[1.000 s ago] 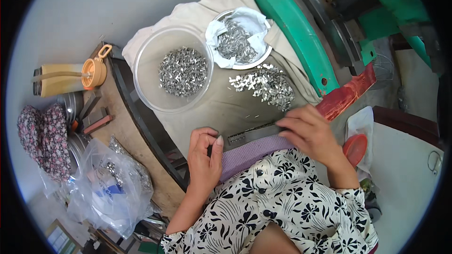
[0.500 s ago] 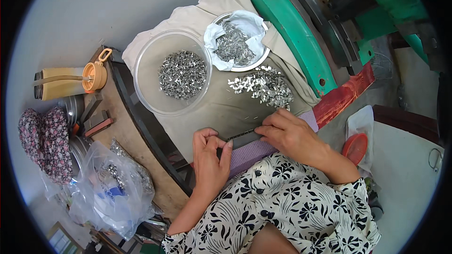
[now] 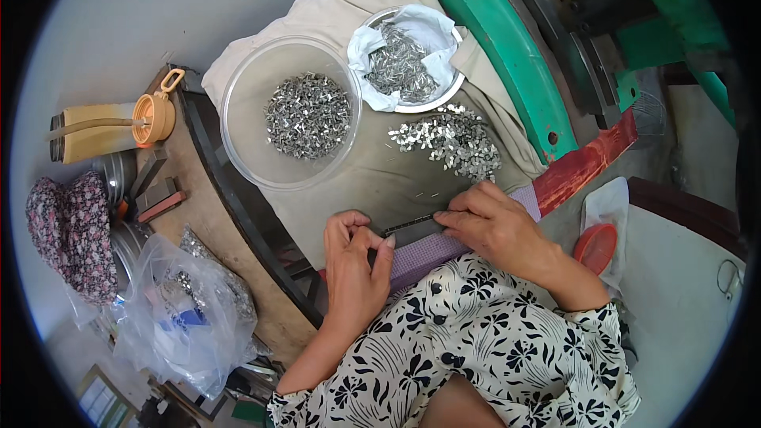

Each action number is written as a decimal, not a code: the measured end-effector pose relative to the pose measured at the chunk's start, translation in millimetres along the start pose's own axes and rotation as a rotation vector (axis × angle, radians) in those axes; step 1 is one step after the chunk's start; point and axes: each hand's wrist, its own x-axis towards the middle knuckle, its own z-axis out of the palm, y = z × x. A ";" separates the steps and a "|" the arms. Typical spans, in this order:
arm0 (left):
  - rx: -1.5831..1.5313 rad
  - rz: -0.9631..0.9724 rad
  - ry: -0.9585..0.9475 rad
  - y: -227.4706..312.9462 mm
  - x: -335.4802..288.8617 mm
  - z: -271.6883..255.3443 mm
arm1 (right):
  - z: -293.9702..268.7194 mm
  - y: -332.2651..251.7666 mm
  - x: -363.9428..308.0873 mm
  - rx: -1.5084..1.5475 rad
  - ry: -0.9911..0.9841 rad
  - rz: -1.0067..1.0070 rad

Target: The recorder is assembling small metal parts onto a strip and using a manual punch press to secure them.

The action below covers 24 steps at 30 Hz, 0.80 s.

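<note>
A thin dark strip with small notches or marks along it (image 3: 410,225) spans the gap between my hands, near the table's front edge. My left hand (image 3: 357,257) grips its left end between thumb and fingers. At the other end, my right hand (image 3: 487,222) pinches the strip with closed fingertips. Just beyond lies a loose heap of small shiny metal discs (image 3: 456,141) on the cloth, with a few thin pins beside it. Further off are a clear tub (image 3: 230,139) of small metal pieces and a lined metal bowl (image 3: 445,96) full of thin metal pins.
A green machine (image 3: 507,55) stands at the back right on a red board (image 3: 587,157). To the left, a wooden surface (image 3: 273,301) bears a plastic bag (image 3: 151,349), an orange-lidded bottle (image 3: 153,119) and metal blocks (image 3: 158,200). A red round container (image 3: 596,249) sits low at right.
The view has shifted slightly, so the tub, bowl and machine appear a little moved. Both hands keep their hold on the strip, with almost no change in posture.
</note>
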 end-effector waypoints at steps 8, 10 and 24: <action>0.033 -0.032 -0.029 1.3 1.4 -2.3 | -6.2 4.7 -8.9 -0.060 0.095 0.196; 0.007 -0.071 -0.011 3.0 1.9 -1.8 | -4.3 4.3 -13.2 -0.075 0.096 0.236; 0.035 0.236 -0.056 -16.2 -10.8 -1.1 | 7.3 21.8 -35.5 -0.095 0.142 -0.106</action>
